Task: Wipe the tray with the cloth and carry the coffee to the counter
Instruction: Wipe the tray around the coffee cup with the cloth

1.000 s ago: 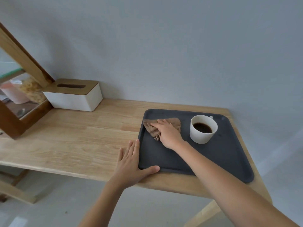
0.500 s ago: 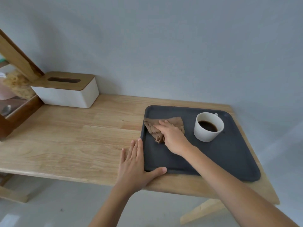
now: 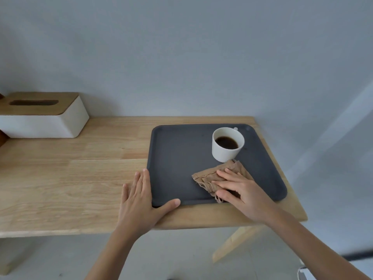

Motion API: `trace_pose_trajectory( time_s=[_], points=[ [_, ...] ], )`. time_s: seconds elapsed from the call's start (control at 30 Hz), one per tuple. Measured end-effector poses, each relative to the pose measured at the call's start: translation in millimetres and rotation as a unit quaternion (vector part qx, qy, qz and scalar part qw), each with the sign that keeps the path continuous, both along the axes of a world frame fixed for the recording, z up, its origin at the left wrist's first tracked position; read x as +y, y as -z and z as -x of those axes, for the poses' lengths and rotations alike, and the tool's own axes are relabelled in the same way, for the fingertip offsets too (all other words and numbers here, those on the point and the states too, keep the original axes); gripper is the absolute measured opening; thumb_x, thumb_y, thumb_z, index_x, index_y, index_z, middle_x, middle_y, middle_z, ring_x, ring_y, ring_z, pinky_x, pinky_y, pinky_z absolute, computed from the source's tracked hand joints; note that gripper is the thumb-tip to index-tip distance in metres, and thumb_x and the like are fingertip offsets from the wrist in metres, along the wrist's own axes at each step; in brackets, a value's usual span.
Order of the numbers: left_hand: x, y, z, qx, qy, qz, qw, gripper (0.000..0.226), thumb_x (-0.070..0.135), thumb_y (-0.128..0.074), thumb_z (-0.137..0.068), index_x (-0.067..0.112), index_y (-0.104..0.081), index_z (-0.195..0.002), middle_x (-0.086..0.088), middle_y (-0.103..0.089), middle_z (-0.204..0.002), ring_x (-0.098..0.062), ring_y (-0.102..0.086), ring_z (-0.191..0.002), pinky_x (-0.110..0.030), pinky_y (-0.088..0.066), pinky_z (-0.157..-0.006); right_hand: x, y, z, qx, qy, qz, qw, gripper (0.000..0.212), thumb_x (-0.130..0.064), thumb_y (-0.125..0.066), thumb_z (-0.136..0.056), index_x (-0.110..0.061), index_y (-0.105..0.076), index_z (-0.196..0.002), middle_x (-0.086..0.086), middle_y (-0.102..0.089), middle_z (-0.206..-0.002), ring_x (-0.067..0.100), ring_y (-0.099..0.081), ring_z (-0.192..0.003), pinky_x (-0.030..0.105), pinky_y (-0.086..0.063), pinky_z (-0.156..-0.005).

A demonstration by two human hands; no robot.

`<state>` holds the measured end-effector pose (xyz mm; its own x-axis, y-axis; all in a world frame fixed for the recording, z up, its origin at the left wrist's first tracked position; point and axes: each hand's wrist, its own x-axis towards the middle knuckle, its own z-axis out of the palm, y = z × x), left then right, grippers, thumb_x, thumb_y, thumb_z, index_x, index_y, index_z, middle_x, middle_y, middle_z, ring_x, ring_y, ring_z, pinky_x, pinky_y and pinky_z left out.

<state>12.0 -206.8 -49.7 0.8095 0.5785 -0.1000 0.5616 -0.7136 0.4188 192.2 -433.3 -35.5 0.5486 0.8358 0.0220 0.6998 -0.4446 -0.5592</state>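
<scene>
A dark grey tray [image 3: 177, 158] lies on the right end of a light wooden table [image 3: 70, 174]. A white cup of black coffee [image 3: 227, 144] stands in the tray's far right part. A folded brown cloth [image 3: 212, 176] lies on the tray just in front of the cup, and my right hand [image 3: 242, 193] presses flat on it with fingers spread. My left hand [image 3: 139, 201] rests flat on the table against the tray's near left corner, thumb along the tray's front rim.
A white tissue box with a wooden lid [image 3: 40, 116] stands at the back left against the grey wall. The table's right edge [image 3: 292, 188] runs close beside the tray, with a slanted wooden leg [image 3: 232, 245] and the floor below.
My right hand has swept the cloth from the tray's far left part to its near right part, in front of the cup. The view has shifted right; my left hand stays at the tray's corner.
</scene>
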Motion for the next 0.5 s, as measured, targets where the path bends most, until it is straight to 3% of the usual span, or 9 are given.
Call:
trace_pose_trajectory(
  time_s=[0.17,0.3,0.4,0.5],
  points=[
    [1,0,-1,0.004,0.005,0.01,1.0,0.13,0.096,-0.019,-0.055,0.015,0.016,-0.15,0.005,0.01,-0.162,-0.009,0.017,-0.146,-0.041,0.005,-0.121,-40,-1,-28,-0.007,0.061,0.017,0.998,0.056,-0.066,-0.038,-0.085,-0.038,-0.054,-0.131,-0.021,-0.035,-0.149,-0.006,-0.018,-0.142,0.028,-0.019,-0.118],
    [1,-10,-6,0.045,0.011,0.047,0.998,0.129,0.091,-0.032,-0.06,0.014,0.02,-0.149,0.001,0.019,-0.16,-0.012,0.023,-0.145,-0.048,0.008,-0.119,-51,-12,-33,0.028,0.061,0.012,0.998,0.051,-0.061,-0.049,-0.083,-0.039,-0.057,-0.128,-0.021,-0.044,-0.143,-0.006,-0.028,-0.138,0.023,-0.023,-0.113],
    [-2,-29,-25,0.028,0.053,0.029,0.998,0.121,0.075,-0.05,-0.073,0.012,0.021,-0.148,-0.001,0.027,-0.157,-0.016,0.028,-0.143,-0.05,0.011,-0.116,-42,-26,-41,0.03,0.152,-0.113,0.981,0.042,-0.045,-0.063,-0.084,-0.031,-0.063,-0.123,-0.018,-0.064,-0.123,-0.003,-0.054,-0.118,0.023,-0.042,-0.102],
    [-13,-50,-66,-0.077,0.094,0.12,0.985,0.098,0.055,-0.057,-0.084,0.016,0.002,-0.153,0.005,0.004,-0.162,-0.011,0.009,-0.148,-0.039,-0.002,-0.12,-25,-30,-62,0.077,0.211,-0.187,0.956,0.046,-0.018,-0.07,-0.085,-0.02,-0.057,-0.129,-0.006,-0.064,-0.126,0.006,-0.057,-0.119,0.03,-0.044,-0.105]
  ],
)
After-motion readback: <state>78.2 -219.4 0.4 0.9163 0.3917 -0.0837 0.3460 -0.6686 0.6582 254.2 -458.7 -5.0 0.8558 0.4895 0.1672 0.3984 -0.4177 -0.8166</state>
